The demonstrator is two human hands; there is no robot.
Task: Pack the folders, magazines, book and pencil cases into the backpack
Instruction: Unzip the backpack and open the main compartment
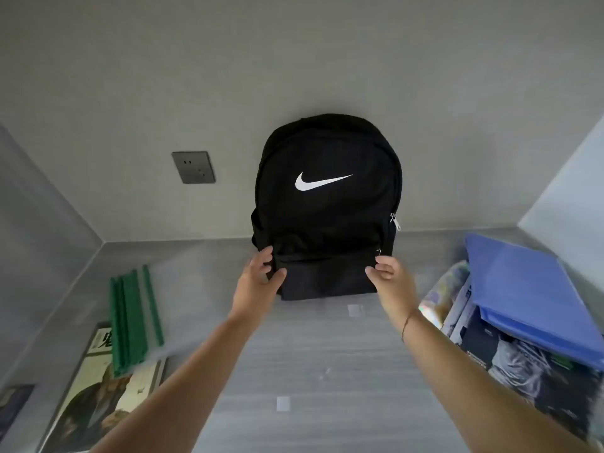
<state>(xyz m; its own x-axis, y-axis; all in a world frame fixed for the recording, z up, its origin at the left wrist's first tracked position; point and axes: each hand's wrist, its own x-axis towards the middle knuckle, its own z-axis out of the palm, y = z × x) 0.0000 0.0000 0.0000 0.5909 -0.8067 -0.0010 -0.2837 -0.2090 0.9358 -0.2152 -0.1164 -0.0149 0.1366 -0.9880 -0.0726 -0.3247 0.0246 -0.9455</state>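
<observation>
Grey desk (327,371) fills the view, and there's the black backpack (327,207) standing upright at the middle of the back edge, leaning on the wall, white swoosh facing us, main zip closed. Over at the right edge, a blue folder (529,289) lies tilted on top of a messy stack of magazines (523,371). At the front left corner a single magazine (94,397) lies flat, with a green folder (129,325) resting across its far end. Both arms are stretched forward: the left hand (261,282) grips the left side of the backpack's lower front pocket, fingers wrapped behind and thumb on the front. The right hand (389,279) clasps the pocket's right side the same way, a thin bracelet on that wrist. A grey wall socket (193,167) sits left of the bag, a silver zip pull (394,221) hangs on its right side, and a small white tape square (283,403) marks the desk near the front.
</observation>
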